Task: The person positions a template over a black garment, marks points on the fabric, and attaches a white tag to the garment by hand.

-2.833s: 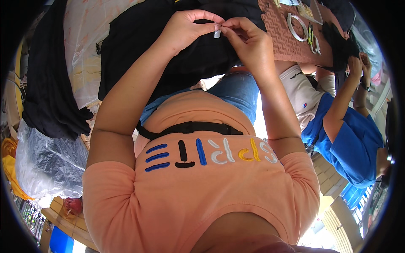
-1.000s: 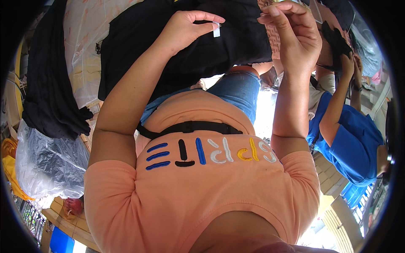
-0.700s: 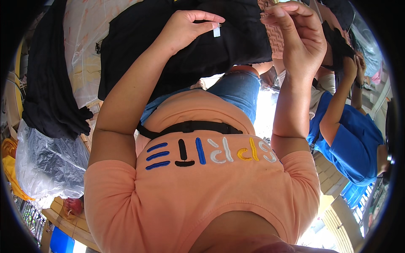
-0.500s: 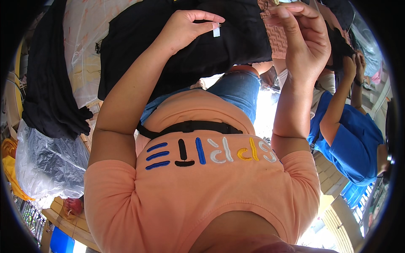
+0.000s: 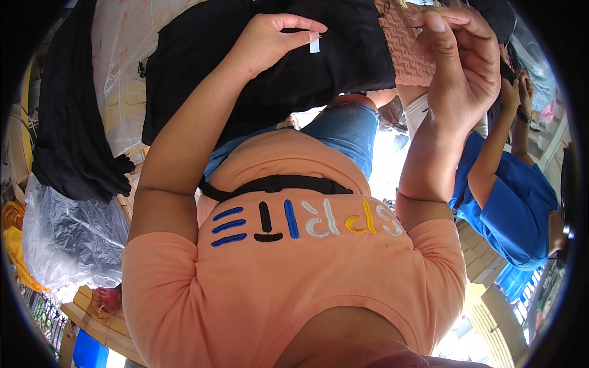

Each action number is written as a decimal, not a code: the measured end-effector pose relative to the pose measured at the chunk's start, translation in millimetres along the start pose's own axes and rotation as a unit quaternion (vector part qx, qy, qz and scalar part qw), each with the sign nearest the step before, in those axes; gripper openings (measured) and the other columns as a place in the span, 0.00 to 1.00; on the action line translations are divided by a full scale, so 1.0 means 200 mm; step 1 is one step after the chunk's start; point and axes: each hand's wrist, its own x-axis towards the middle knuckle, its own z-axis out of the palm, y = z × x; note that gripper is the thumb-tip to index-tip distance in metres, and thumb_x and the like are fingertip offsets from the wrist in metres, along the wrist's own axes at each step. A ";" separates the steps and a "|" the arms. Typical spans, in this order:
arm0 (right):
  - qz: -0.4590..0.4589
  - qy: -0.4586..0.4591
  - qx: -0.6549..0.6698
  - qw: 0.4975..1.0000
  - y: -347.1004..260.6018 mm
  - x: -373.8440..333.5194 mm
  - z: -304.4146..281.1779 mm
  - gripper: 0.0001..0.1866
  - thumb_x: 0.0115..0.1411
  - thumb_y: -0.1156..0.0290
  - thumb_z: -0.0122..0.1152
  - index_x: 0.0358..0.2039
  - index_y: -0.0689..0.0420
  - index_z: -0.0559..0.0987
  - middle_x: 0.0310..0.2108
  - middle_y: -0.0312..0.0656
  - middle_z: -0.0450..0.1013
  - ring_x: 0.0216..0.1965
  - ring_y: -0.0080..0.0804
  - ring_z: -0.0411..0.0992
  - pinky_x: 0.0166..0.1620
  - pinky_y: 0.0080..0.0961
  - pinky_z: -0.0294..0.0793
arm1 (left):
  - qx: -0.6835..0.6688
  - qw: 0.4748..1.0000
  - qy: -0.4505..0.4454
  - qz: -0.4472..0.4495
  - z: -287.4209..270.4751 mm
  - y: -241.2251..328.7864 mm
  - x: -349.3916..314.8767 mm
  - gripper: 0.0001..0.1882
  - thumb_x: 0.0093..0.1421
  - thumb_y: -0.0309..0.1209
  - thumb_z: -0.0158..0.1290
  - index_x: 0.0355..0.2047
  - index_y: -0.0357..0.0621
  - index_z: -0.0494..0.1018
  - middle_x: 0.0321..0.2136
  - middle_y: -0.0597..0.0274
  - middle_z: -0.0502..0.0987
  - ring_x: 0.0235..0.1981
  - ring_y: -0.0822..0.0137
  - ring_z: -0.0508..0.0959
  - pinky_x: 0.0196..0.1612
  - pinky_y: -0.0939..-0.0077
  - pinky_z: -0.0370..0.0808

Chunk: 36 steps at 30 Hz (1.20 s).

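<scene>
Black cloth (image 5: 276, 86) lies spread in front of me, over my lap and the surface beyond. At its upper middle my left hand (image 5: 267, 46) is closed in a pinch, thumb against forefinger, on a small white label (image 5: 315, 46) at the cloth. My right hand (image 5: 463, 73) is raised off the cloth's right edge, thumb and forefinger pressed together. A thin dark thread (image 5: 402, 27) runs leftward from these fingertips toward the cloth. Whether a needle is also between them, I cannot tell.
A pinkish patterned surface (image 5: 408, 55) shows right of the cloth. More black fabric (image 5: 67, 104) hangs at the left, above a clear plastic bag (image 5: 73, 239). On the right sits a co-worker in a blue shirt (image 5: 515, 202), hands raised over dark material.
My right hand has moved a little right and down, away from the cloth, and the thread now shows stretched. My left hand has stayed in place.
</scene>
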 end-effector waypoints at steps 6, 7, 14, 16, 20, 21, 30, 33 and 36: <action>0.056 -0.011 0.038 0.998 -0.14 0.02 0.04 0.07 0.61 0.83 0.62 0.39 0.61 0.75 0.32 0.37 0.77 0.31 0.17 0.74 0.35 0.11 0.73 | -0.001 1.000 0.001 -0.009 -0.01 -0.01 0.00 0.12 0.62 0.32 0.60 0.45 0.44 0.82 0.41 0.62 0.84 0.44 0.72 0.81 0.52 0.80 0.74; 0.051 -0.012 0.030 0.998 -0.13 0.02 0.04 0.07 0.61 0.83 0.62 0.39 0.61 0.75 0.32 0.36 0.77 0.31 0.17 0.73 0.35 0.10 0.72 | 0.001 1.000 0.002 -0.011 -0.01 -0.01 -0.01 0.12 0.62 0.32 0.60 0.45 0.44 0.82 0.41 0.62 0.84 0.44 0.72 0.81 0.52 0.80 0.74; -0.017 0.011 0.016 1.000 -0.07 0.00 0.05 0.07 0.61 0.83 0.61 0.39 0.61 0.75 0.31 0.37 0.76 0.31 0.18 0.73 0.35 0.10 0.72 | 0.009 1.000 0.011 0.000 0.01 0.00 -0.01 0.12 0.61 0.32 0.60 0.44 0.44 0.83 0.40 0.62 0.84 0.42 0.74 0.81 0.50 0.81 0.74; -0.013 -0.039 0.024 0.999 -0.11 0.00 0.04 0.07 0.61 0.82 0.62 0.39 0.62 0.75 0.31 0.37 0.76 0.31 0.18 0.73 0.34 0.11 0.72 | 0.010 1.000 0.010 -0.009 0.00 0.00 0.00 0.12 0.61 0.31 0.61 0.44 0.44 0.83 0.39 0.63 0.84 0.41 0.74 0.81 0.49 0.82 0.74; -0.005 -0.075 -0.010 0.997 -0.15 -0.03 0.04 0.07 0.61 0.82 0.61 0.41 0.63 0.76 0.32 0.44 0.78 0.27 0.22 0.74 0.31 0.15 0.73 | 0.011 0.999 0.009 -0.033 0.01 0.00 0.00 0.12 0.61 0.31 0.61 0.43 0.43 0.83 0.38 0.65 0.84 0.40 0.77 0.80 0.47 0.83 0.74; -0.005 -0.059 -0.035 0.998 -0.14 -0.05 0.03 0.08 0.61 0.82 0.61 0.42 0.63 0.76 0.33 0.47 0.79 0.25 0.23 0.75 0.31 0.16 0.74 | 0.009 0.999 0.009 -0.032 0.01 0.00 0.01 0.12 0.61 0.31 0.61 0.43 0.43 0.83 0.38 0.65 0.84 0.39 0.77 0.80 0.47 0.83 0.74; -0.022 -0.114 -0.003 0.993 -0.21 -0.12 0.12 0.06 0.63 0.86 0.56 0.40 0.66 0.73 0.33 0.55 0.77 0.24 0.22 0.73 0.30 0.12 0.73 | 0.021 0.998 0.057 0.013 0.03 -0.03 0.01 0.10 0.59 0.33 0.62 0.40 0.50 0.85 0.26 0.66 0.83 0.25 0.79 0.76 0.34 0.82 0.73; 0.079 -0.139 -0.006 0.987 -0.12 -0.17 0.10 0.08 0.62 0.84 0.59 0.42 0.68 0.74 0.35 0.51 0.77 0.29 0.23 0.75 0.31 0.15 0.75 | 0.046 0.997 0.055 -0.037 0.01 0.00 -0.01 0.09 0.60 0.33 0.61 0.41 0.50 0.84 0.29 0.66 0.84 0.29 0.77 0.79 0.38 0.81 0.75; 0.195 -0.093 0.007 0.976 0.09 -0.25 0.05 0.08 0.61 0.81 0.63 0.41 0.64 0.78 0.36 0.42 0.78 0.32 0.22 0.76 0.35 0.15 0.76 | 0.004 0.995 0.049 0.084 0.02 -0.04 -0.01 0.09 0.61 0.32 0.59 0.41 0.48 0.84 0.34 0.64 0.85 0.35 0.75 0.82 0.43 0.80 0.76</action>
